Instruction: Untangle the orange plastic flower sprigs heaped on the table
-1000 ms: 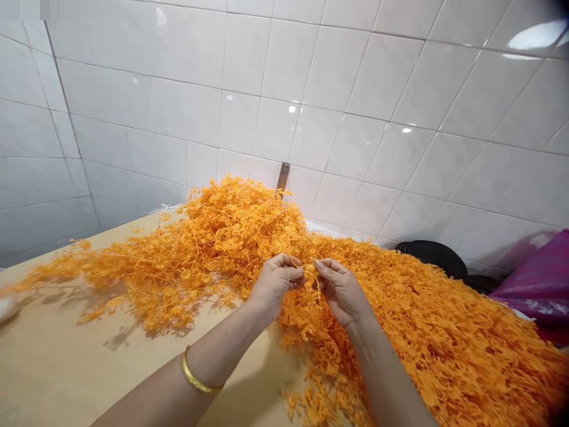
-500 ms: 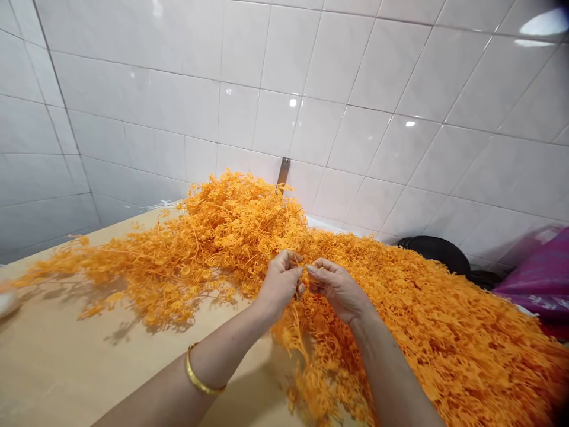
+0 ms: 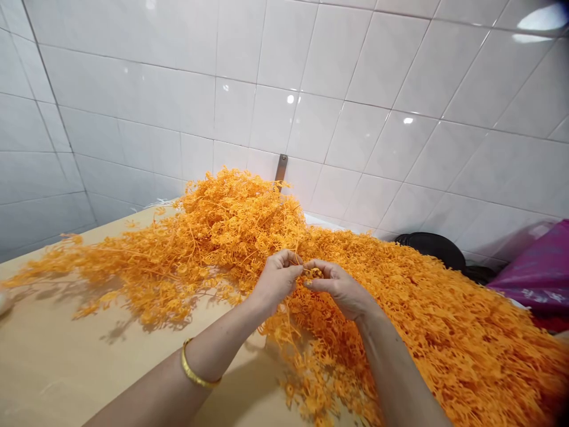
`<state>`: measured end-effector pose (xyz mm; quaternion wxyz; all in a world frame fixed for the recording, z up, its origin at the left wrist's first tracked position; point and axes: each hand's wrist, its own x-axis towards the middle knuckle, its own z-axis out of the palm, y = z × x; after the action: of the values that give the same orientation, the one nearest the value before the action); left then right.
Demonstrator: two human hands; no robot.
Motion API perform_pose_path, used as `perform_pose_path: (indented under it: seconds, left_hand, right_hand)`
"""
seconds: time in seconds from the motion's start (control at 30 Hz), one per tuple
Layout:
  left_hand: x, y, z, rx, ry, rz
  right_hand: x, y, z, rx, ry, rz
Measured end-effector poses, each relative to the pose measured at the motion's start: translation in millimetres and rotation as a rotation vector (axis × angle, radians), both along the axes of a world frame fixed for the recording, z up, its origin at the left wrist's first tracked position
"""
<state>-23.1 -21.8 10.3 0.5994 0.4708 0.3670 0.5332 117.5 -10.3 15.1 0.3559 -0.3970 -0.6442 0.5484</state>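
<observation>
My left hand (image 3: 276, 277), a gold bangle on its wrist, pinches a thin orange plastic stem between thumb and forefinger. My right hand (image 3: 340, 287) meets it from the other side, thumb and fingers curled around a small orange plastic flower piece (image 3: 313, 273). The fingertips of both hands almost touch. Below them hangs an orange artificial sprig (image 3: 288, 332) with small star-like florets; how it joins the pinched stem is partly hidden by my fingers. Behind my hands rises a heap of finished-looking orange branches (image 3: 235, 213).
A large mass of loose orange plastic pieces (image 3: 448, 320) covers the right side of the wooden table (image 3: 115, 379). Black round items (image 3: 433, 249) and a purple bag (image 3: 533, 273) stand against the tiled wall (image 3: 355, 130). A metal strip (image 3: 281, 169) is fixed to the wall.
My right hand moved slightly left, then its fingers opened a little around a small flower piece. My left hand keeps its pinch. The hanging sprig has shifted left, and the view has moved slightly.
</observation>
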Motion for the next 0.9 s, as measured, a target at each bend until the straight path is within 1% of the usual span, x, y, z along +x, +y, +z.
perform_pose_path:
  seconds: [0.1, 0.27, 0.4, 0.5, 0.6, 0.7, 0.9]
  left_hand:
    - [-3.3, 1.4, 2.4, -0.001, 0.008, -0.032]
    - [-5.0, 3.8, 2.3, 0.005, 0.002, -0.016]
    - [-1.4, 3.3, -0.2, 0.041, 0.006, -0.007]
    - [1.3, 1.3, -0.5, 0.064, 0.013, -0.008]
    - [2.0, -0.2, -0.7, 0.054, 0.046, -0.06]
    - [0.6, -0.3, -0.9, 0.018, 0.078, -0.099]
    - [-2.6, 1.6, 0.0, -0.002, 0.052, -0.035]
  right_hand:
    - [4.1, -0.8, 2.7, 0.017, 0.002, 0.031]
    - [6.1, -0.1, 2.6, -0.064, 0.103, 0.054]
    - [4.9, 1.2, 0.6, -0.092, 0.149, 0.047]
    - [3.3, 2.7, -2.4, -0.063, 0.125, 0.033]
    - [3.7, 4.1, -4.5, -0.021, 0.091, 0.045]
    - [6.0, 4.4, -3.7, -0.08, 0.126, 0.056]
    - [6.1, 5.0, -1.9, -0.177, 0.198, 0.03]
